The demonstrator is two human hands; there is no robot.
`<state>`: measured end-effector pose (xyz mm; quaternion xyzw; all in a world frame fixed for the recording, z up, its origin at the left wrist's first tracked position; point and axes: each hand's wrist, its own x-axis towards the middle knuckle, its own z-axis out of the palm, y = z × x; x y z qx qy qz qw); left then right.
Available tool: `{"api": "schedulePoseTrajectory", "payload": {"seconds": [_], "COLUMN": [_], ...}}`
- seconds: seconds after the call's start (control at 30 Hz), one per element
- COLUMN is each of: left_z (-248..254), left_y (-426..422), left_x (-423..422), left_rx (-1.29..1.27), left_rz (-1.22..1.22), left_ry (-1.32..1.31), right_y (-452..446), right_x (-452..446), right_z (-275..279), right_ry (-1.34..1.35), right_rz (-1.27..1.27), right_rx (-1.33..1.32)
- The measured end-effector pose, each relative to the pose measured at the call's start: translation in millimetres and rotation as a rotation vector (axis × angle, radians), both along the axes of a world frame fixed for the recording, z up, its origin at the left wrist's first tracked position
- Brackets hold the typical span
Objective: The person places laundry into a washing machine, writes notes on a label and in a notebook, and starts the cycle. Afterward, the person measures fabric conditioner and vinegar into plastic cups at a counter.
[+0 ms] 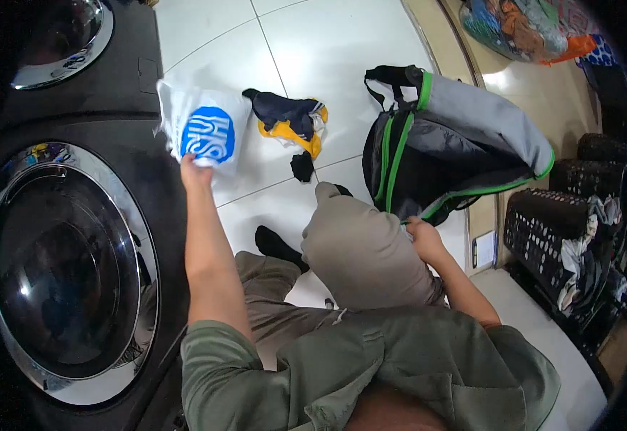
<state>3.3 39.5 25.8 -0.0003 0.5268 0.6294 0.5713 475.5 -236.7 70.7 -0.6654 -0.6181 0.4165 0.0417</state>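
Note:
My left hand [196, 171] pinches the lower edge of a white plastic bag [173, 108] with a round blue logo, held out beside the dark machine. To the right, my right hand [425, 235] is closed on the edge of an open grey and black backpack [471, 118] with green trim. The backpack's dark inside partly shows. Between the two bags, a small heap of dark blue and yellow clothing [285, 118] lies on the white tiles, with a black piece of cloth [302, 166] just below it.
Two black front-loading machines [62, 266] line the left side. Black perforated baskets [543, 226] with clothes stand at the right. A clear bag of clothes [518, 29] is at the upper right. My bent knee [364, 244] rises between my arms.

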Motion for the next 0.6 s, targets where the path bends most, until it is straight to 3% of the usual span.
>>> {"api": "schedulePoseTrajectory", "payload": {"seconds": [0.03, 0.07, 0.1, 0.13, 0.2, 0.27, 0.3, 0.33, 0.4, 0.47, 0.5, 0.57, 0.6], "left_z": [8.2, 62.5, 51.1, 110.0, 170.8, 189.7, 218.1, 209.6, 202.9, 208.2, 199.6, 172.0, 156.7], "left_y": [-9.8, -34.7, -49.6, -67.0, -92.0, -110.2, -128.6, -132.7, -150.4, -178.7, -188.3, -188.5, -185.1], "left_x": [28.8, 88.3, 88.5, 134.7, 180.1, 213.9, 250.6, 274.0, 331.1, 399.7, 420.7, 445.7, 452.1], "left_rx": [0.086, 0.089, 0.391, 0.287, 0.518, 0.477, 0.594, 0.581, 0.539, 1.059, 1.353, 1.676, 1.394], "left_rz": [-0.156, -0.208, -0.552, -0.495, -0.637, -0.571, -0.662, -0.846, -0.940, -1.024, -1.149, -1.239, -1.494], "left_ry": [-0.088, -0.050, -0.614, -0.381, -0.925, -0.490, -0.366, 0.420, 1.223, 1.290, 1.484, 1.699, 1.889], "right_y": [-7.0, -14.6, -22.7, -22.6, -28.8, -31.5, -30.7, -28.6, -21.1, -9.9, -5.8, -4.0, -8.6], "right_x": [3.2, 6.5, 9.2, 7.0, 14.6, 32.8, 44.5, 57.4, 86.1, 111.0, 120.3, 133.5, 133.7], "right_z": [6.5, 14.1, 24.8, 30.3, 22.4, 19.0, 20.9, 24.4, 34.6, 46.0, 51.6, 66.5, 75.3], "right_ry": [0.001, 0.005, -0.002, -0.058, -0.105, -0.133, -0.156, -0.188, -0.258, -0.328, -0.359, -0.419, -0.442], "right_rz": [-0.005, -0.011, -0.023, 0.004, 0.010, 0.000, 0.009, 0.026, 0.092, 0.177, 0.228, 0.323, 0.357], "right_rx": [-0.036, -0.069, -0.086, -0.063, -0.017, -0.032, -0.045, -0.063, -0.110, -0.167, -0.204, -0.251, -0.262]}}
